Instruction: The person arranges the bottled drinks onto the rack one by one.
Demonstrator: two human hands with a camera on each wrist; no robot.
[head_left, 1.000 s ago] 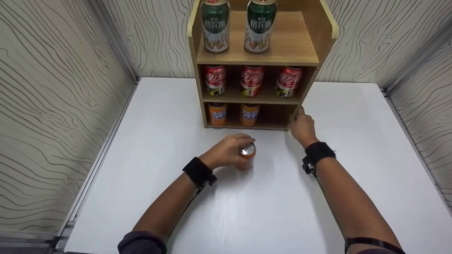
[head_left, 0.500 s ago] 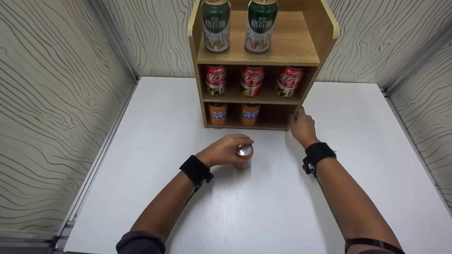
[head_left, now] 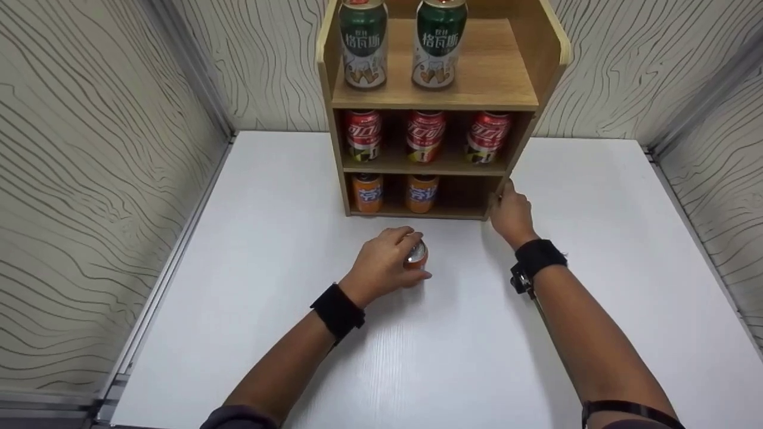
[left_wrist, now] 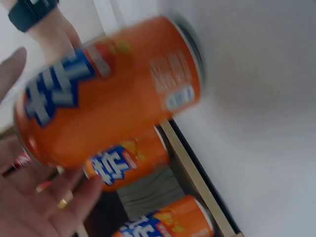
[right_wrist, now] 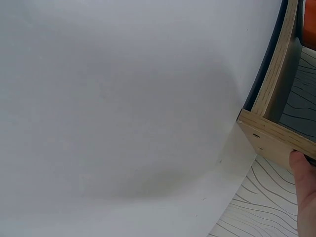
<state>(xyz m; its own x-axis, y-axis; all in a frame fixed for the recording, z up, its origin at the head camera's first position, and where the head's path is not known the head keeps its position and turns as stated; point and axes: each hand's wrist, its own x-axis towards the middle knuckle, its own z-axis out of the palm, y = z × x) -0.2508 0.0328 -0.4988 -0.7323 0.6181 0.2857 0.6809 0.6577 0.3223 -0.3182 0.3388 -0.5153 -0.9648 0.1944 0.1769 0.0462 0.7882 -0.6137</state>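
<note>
An orange soda can (head_left: 418,260) stands on the white table in front of the shelf. My left hand (head_left: 381,265) is around it from the left, thumb and fingers spread. In the left wrist view, the same can (left_wrist: 118,89) shows a gap from the thumb (left_wrist: 12,71), and the fingers (left_wrist: 64,202) are extended below. My right hand (head_left: 512,215) holds the lower right side panel of the small wooden shelf (head_left: 435,107). Its thumb (right_wrist: 302,173) presses on the panel's edge in the right wrist view; its other fingers are mostly hidden.
Two orange cans (head_left: 368,193) stand in the bottom compartment, left and middle. Three red cans (head_left: 425,137) fill the middle level. Two green-and-white cans (head_left: 363,47) stand on top. Patterned walls (head_left: 107,179) enclose the white table (head_left: 286,179).
My left hand has loosened from the orange can: its thumb and fingers now spread apart and the wrist has turned. The can shifted slightly on the table. My right hand stays put.
</note>
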